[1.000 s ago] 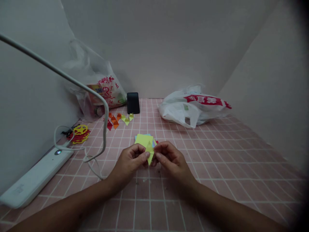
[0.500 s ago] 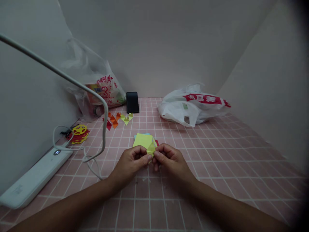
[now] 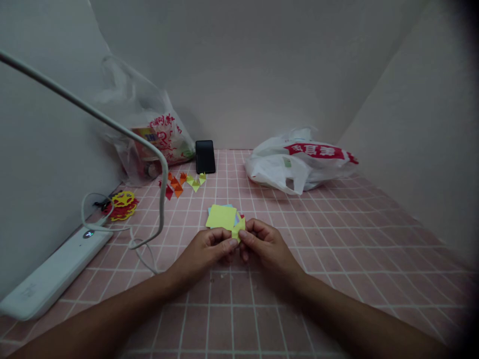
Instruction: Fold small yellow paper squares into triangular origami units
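Just below the frame's centre, one folded paper [image 3: 239,227] is held.
It is pinched by the left hand [image 3: 205,251] and the right hand [image 3: 270,248]; above, one phone [image 3: 205,157] and two bags [image 3: 312,167] are seen.

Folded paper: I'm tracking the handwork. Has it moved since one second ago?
Yes, slightly to the right, judged against the yellow sheet behind: the folded paper overlapped that sheet's right part earlier, and now sits mostly past its right edge.

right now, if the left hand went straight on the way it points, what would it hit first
Beyond the folded yellow paper it pinches, the left hand would probably meet the right hand; depth is unclear.
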Tool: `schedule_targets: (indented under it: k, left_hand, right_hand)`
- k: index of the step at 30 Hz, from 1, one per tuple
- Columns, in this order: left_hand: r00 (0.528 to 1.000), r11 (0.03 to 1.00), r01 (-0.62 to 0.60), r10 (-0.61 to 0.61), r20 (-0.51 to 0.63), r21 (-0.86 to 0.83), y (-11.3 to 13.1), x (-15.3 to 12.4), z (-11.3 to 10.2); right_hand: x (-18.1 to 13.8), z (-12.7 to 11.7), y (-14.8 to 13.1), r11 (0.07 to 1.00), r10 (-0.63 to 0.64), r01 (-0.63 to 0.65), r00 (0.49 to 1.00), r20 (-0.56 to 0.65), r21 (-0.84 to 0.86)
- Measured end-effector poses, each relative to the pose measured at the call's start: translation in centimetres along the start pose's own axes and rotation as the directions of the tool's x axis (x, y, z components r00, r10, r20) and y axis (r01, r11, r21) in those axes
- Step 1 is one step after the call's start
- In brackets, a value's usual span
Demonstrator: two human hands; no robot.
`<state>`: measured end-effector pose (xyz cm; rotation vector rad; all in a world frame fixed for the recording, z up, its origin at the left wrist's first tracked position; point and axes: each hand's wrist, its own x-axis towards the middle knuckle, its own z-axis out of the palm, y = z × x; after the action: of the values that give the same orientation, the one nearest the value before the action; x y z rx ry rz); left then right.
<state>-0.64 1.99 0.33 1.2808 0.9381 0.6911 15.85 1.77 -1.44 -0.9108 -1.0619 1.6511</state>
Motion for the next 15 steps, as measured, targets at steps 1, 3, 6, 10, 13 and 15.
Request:
schedule_targets:
  k: [1,3,6,10,13,15]
  left_hand:
    - [1.000,1.000,-0.001,0.001,0.012,0.001,-0.06,0.03,-0.03]
    - [1.000,1.000,-0.013,0.013,0.011,0.019,-0.19,0.05,-0.11]
    - [0.998,0.996,-0.045,0.048,-0.032,0.072,-0.29,-0.01,-0.20]
    - [0.996,0.990,-0.061,0.070,-0.062,0.129,-0.13,-0.15,-0.12]
    - [0.993,0.979,-0.085,0.099,-0.070,0.184,0.07,-0.22,-0.02]
    - [0.994,0.980,-0.080,0.092,-0.059,0.183,0.15,-0.25,0.01]
  right_hand:
    - [0.01,-0.03,0.05,1.000,0.001,-0.001,1.000,0.005,0.002]
    - [0.00,-0.05,0.13,1.000,0.000,0.000,1.000,0.008,0.007]
    - [-0.02,-0.03,0.15,1.000,0.007,-0.007,1.000,0.003,0.020]
    - [0.03,-0.09,0.19,1.000,0.022,-0.022,0.999,0.032,0.002]
    - [0.02,-0.12,0.22,1.000,0.007,-0.006,0.999,0.036,-0.016]
    - [-0.05,-0.08,0.17,1.000,-0.002,0.003,1.000,0.022,-0.016]
